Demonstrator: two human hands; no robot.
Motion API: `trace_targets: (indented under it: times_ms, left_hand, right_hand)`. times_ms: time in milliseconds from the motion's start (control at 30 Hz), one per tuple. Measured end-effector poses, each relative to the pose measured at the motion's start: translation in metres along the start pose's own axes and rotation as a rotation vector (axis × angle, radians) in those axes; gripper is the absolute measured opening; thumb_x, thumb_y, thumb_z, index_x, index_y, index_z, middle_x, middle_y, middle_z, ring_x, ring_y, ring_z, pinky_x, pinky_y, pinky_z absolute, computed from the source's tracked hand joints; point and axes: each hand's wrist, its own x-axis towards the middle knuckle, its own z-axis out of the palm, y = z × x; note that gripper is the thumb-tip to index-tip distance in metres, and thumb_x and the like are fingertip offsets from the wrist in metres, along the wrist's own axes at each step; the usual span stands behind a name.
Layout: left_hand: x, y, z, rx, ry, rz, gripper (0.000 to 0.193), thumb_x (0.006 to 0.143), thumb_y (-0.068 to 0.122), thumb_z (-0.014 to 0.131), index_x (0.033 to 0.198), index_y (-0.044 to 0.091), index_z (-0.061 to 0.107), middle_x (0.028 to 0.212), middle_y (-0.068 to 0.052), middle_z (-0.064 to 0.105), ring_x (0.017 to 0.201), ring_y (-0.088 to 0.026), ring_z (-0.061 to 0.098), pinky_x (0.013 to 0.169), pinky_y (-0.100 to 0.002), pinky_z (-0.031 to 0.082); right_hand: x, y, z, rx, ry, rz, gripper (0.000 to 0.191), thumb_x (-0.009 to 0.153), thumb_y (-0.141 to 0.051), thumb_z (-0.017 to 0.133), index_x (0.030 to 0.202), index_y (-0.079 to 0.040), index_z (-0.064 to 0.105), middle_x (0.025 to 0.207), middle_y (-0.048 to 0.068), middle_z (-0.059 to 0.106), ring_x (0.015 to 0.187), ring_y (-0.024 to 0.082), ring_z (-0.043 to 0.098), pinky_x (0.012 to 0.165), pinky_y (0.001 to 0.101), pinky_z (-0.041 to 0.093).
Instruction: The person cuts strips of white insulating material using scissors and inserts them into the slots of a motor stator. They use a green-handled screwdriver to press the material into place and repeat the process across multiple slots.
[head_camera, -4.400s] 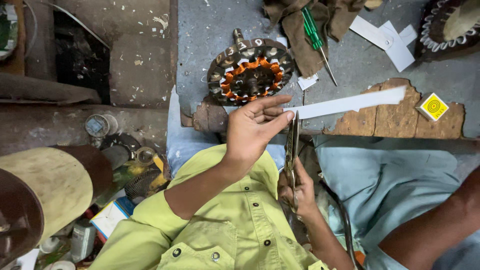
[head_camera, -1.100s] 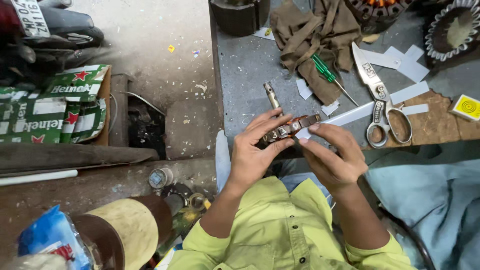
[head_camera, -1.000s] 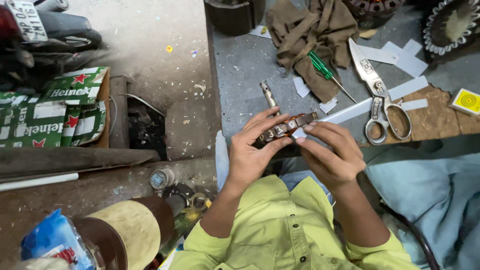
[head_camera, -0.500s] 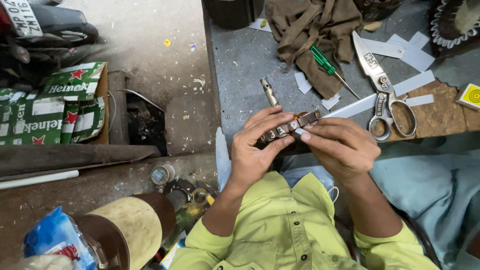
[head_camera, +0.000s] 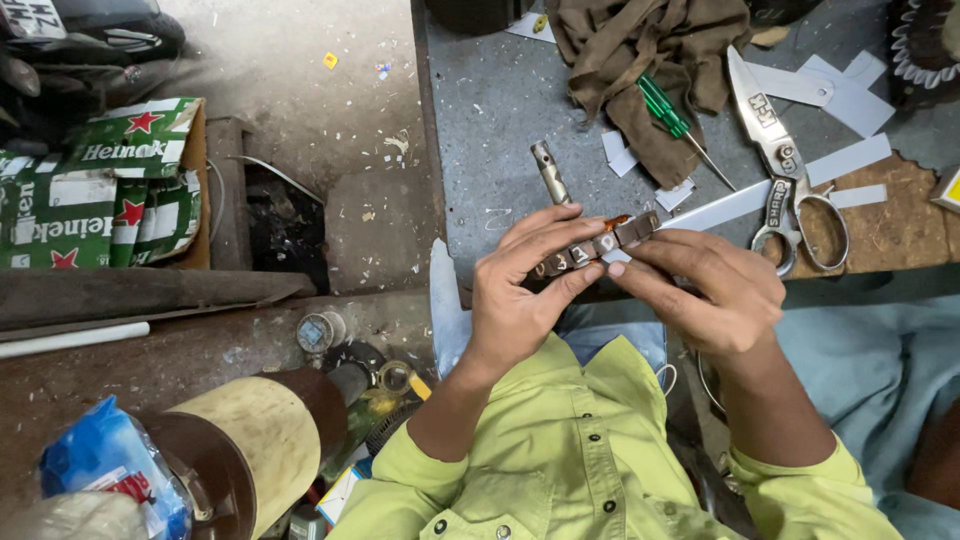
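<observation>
Both hands hold one short dark bar (head_camera: 596, 245), rusty and flat, over the front edge of the grey workbench (head_camera: 500, 110). My left hand (head_camera: 520, 285) pinches its left end with fingers curled on top and thumb beneath. My right hand (head_camera: 705, 290) grips its right end, where a white paper strip (head_camera: 725, 207) runs off toward the scissors. A small metal cylinder (head_camera: 548, 172) lies just beyond my left fingers. Large steel scissors (head_camera: 785, 175) rest shut on the bench, right of my hands.
A green-handled screwdriver (head_camera: 672, 118) lies on a brown rag (head_camera: 640, 50) at the back. White paper strips (head_camera: 840, 95) are scattered near the scissors. A green carton (head_camera: 100, 190) sits on the floor left; a brown drum (head_camera: 250, 450) stands lower left.
Earlier my left hand held a long paper strip against the scissors. Since then the scissors have been laid on the bench and both hands have closed on the dark bar, which stays nearly still.
</observation>
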Motion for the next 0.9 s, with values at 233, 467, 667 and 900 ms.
trace_targets:
  times_ms: [233,467,667,900]
  left_hand:
    - [-0.001,0.0,0.001,0.015,0.011,0.005,0.034,0.089,0.008,0.083,0.122,0.007,0.073,0.124,-0.006,0.075,0.132,-0.025,0.067,0.114,-0.038,0.053]
    - [-0.003,-0.001,0.001,-0.025,0.008,0.002,0.037,0.09,0.003,0.08,0.125,0.007,0.072,0.127,-0.008,0.074,0.133,-0.025,0.067,0.115,-0.037,0.053]
    - [-0.005,-0.001,-0.002,-0.004,-0.012,-0.003,0.04,0.087,0.002,0.081,0.125,0.007,0.071,0.129,-0.01,0.073,0.131,-0.025,0.067,0.114,-0.037,0.053]
    - [-0.005,0.0,-0.005,-0.006,-0.014,-0.006,0.042,0.086,0.0,0.081,0.126,0.008,0.071,0.13,-0.009,0.073,0.13,-0.025,0.068,0.114,-0.037,0.053]
  right_hand:
    - [-0.003,-0.011,-0.001,-0.107,-0.04,0.005,0.028,0.081,0.002,0.082,0.108,-0.006,0.079,0.1,0.014,0.072,0.093,0.031,0.074,0.078,0.0369,0.062]
    - [0.004,-0.021,-0.004,-0.258,-0.079,-0.057,0.036,0.076,0.004,0.077,0.111,-0.002,0.08,0.1,0.015,0.074,0.095,0.032,0.075,0.079,0.0374,0.062]
    - [0.015,-0.027,-0.013,-0.079,-0.116,0.138,0.037,0.073,0.001,0.073,0.108,-0.008,0.079,0.099,0.01,0.072,0.096,0.029,0.072,0.08,0.0377,0.059]
    - [0.03,-0.034,-0.022,-0.089,-0.22,0.156,0.032,0.072,0.0,0.074,0.103,-0.007,0.079,0.097,0.01,0.072,0.095,0.028,0.071,0.079,0.0368,0.058]
